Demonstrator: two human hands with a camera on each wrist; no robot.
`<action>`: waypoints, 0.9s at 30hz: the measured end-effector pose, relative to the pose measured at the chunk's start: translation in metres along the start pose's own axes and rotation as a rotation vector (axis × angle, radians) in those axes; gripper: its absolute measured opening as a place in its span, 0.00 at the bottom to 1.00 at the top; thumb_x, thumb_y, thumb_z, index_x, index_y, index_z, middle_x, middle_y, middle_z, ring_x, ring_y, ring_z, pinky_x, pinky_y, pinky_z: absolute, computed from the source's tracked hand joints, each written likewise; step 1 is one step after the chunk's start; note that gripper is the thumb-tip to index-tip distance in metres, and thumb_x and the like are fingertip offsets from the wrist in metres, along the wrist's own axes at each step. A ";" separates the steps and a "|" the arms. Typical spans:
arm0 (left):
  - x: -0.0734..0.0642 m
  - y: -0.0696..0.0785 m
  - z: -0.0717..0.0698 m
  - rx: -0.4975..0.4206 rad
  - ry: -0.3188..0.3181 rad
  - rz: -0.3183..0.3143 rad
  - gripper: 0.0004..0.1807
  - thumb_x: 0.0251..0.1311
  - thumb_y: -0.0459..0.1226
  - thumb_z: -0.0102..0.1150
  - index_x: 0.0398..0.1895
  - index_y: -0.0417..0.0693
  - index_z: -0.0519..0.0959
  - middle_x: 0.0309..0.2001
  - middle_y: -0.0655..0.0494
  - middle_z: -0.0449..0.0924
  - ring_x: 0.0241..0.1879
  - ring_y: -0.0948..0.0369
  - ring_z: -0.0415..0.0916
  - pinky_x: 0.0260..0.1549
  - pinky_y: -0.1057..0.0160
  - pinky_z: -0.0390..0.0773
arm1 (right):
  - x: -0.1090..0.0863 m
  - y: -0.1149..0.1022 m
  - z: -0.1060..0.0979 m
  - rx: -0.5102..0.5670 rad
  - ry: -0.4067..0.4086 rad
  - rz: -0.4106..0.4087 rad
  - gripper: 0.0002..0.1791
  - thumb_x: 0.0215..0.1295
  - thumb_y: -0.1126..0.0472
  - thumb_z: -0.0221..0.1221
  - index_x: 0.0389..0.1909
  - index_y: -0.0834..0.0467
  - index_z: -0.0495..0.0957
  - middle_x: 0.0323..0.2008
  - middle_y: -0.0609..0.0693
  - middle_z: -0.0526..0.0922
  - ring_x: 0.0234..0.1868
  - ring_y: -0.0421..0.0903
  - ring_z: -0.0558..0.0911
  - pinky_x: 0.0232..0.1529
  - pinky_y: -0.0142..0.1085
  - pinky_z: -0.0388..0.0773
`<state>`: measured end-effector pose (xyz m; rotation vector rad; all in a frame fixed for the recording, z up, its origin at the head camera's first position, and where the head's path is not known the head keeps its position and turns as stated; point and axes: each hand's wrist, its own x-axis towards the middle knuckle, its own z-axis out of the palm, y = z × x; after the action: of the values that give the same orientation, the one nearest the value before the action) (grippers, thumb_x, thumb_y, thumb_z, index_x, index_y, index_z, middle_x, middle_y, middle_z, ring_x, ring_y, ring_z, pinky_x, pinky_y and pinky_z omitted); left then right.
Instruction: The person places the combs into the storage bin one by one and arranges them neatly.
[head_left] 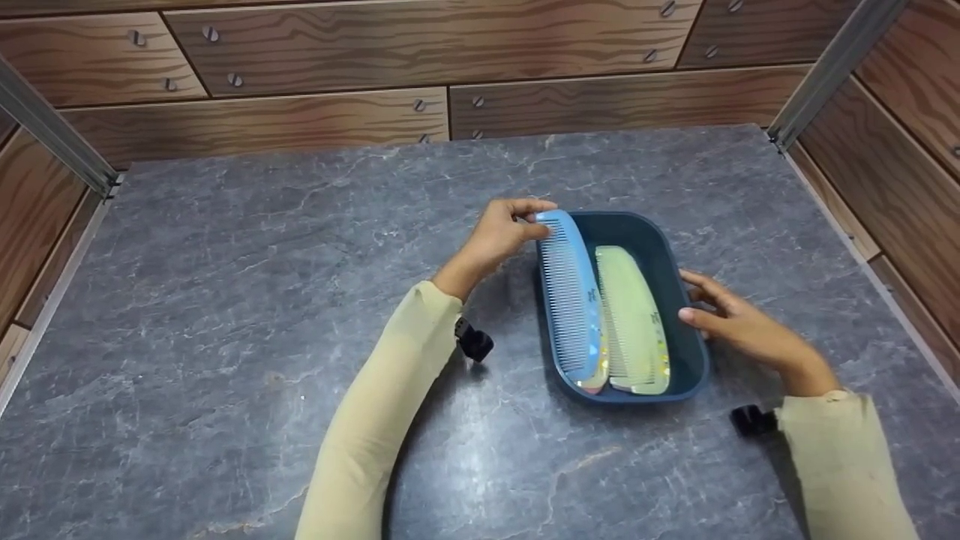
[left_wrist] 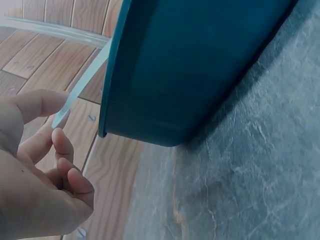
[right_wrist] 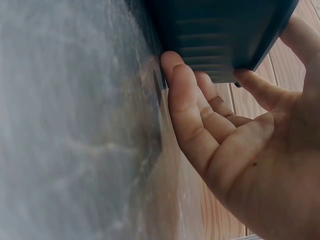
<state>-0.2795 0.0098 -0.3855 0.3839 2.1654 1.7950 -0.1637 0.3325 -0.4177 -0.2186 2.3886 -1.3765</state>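
Observation:
My left hand [head_left: 499,232] pinches the end of a light blue comb [head_left: 571,292] between thumb and fingers. The comb leans along the left wall of a dark blue tub [head_left: 694,367], its far end up at the rim and its near end inside. In the left wrist view, the pinched comb [left_wrist: 82,82] appears edge-on beside the rim. A pale green comb [head_left: 634,315] lies in the tub. Under the blue comb's near end shows part of another comb [head_left: 598,381], mostly hidden. My right hand [head_left: 739,326] rests its fingers and thumb against the tub's right side, fingers loosely bent.
The tub stands on a grey marble-patterned tabletop [head_left: 247,300]. Wood-patterned panels [head_left: 420,45] rise behind the table and at both sides, with metal posts [head_left: 832,75] at the back corners. A small black camera [head_left: 475,343] is on the left wrist.

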 end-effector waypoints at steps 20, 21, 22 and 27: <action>0.006 -0.018 -0.004 -0.053 -0.094 0.007 0.20 0.61 0.32 0.60 0.58 0.43 0.77 0.30 0.58 0.68 0.30 0.63 0.63 0.36 0.58 0.69 | 0.000 0.001 0.001 0.005 -0.010 0.015 0.36 0.74 0.54 0.49 0.76 0.55 0.45 0.59 0.62 0.65 0.46 0.37 0.76 0.43 0.33 0.77; 0.006 -0.018 -0.004 -0.057 -0.096 0.006 0.20 0.61 0.32 0.61 0.58 0.43 0.77 0.30 0.57 0.69 0.30 0.63 0.64 0.37 0.57 0.70 | 0.000 0.001 0.001 0.006 -0.009 0.015 0.36 0.74 0.54 0.49 0.76 0.55 0.45 0.58 0.62 0.65 0.46 0.38 0.76 0.42 0.33 0.77; 0.005 -0.018 -0.005 -0.059 -0.095 0.005 0.20 0.61 0.32 0.61 0.58 0.43 0.77 0.30 0.57 0.69 0.31 0.62 0.64 0.37 0.56 0.70 | 0.000 0.001 0.001 0.008 -0.008 0.014 0.36 0.74 0.55 0.49 0.76 0.55 0.45 0.58 0.62 0.65 0.46 0.38 0.76 0.42 0.33 0.77; 0.004 -0.018 -0.006 -0.066 -0.079 0.015 0.20 0.60 0.31 0.61 0.57 0.44 0.77 0.31 0.57 0.70 0.31 0.62 0.66 0.39 0.54 0.72 | 0.000 0.000 -0.001 -0.003 -0.002 0.002 0.35 0.74 0.55 0.49 0.76 0.56 0.46 0.58 0.63 0.66 0.45 0.37 0.76 0.42 0.33 0.77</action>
<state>-0.2861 0.0025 -0.4021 0.4488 2.0494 1.8228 -0.1638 0.3332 -0.4176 -0.2182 2.3884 -1.3711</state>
